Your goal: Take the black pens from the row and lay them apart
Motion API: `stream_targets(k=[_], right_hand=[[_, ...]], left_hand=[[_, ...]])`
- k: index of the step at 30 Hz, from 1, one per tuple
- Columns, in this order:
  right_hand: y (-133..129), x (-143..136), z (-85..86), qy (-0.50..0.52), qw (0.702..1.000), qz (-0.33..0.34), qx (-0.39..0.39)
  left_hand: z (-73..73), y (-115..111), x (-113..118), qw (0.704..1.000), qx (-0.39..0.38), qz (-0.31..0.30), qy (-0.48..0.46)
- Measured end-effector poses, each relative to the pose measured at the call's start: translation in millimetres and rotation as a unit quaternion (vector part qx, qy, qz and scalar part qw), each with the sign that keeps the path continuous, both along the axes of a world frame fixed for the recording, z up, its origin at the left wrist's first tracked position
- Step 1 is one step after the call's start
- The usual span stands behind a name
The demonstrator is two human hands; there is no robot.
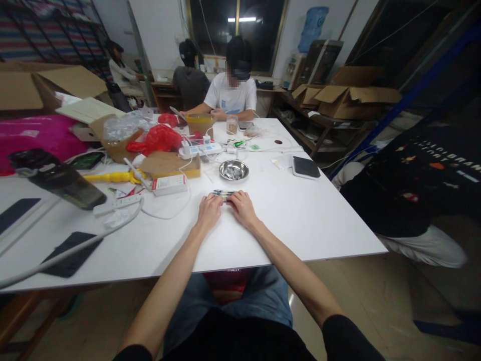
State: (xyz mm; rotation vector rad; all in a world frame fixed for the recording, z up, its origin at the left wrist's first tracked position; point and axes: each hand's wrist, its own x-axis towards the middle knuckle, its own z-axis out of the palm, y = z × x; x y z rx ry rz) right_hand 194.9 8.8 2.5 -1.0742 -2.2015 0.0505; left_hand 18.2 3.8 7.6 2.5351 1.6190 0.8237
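Note:
Close together on the white table [293,215], my left hand [210,209] and my right hand [241,206] grip the two ends of a small bundle of slim, pen-like sticks [224,193]. The sticks are dark with pale parts and lie crosswise. Fingers of both hands are curled round them, so their ends are hidden and their exact kind is too small to tell. Just beyond the bundle stands a shiny round metal bowl [233,171] with a few small dark pieces in it. Neither hand touches the bowl.
Left of my hands are a white-and-red box [169,184], a cardboard tray [165,163], a power strip [201,149], cables and a dark bottle [56,178]. A black-topped device [305,167] lies at the right. A person [235,93] sits opposite; another person [421,185] is at the right.

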Motion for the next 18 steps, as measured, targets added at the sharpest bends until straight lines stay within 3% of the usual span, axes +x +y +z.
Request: stream_targets(k=[18], right_hand=[[3.2,1.6,-1.4,0.017,1.000,0.019,-0.007]], left_hand=[[-2.7,3.8,-1.2,1.000,-0.014,-0.001,0.002]])
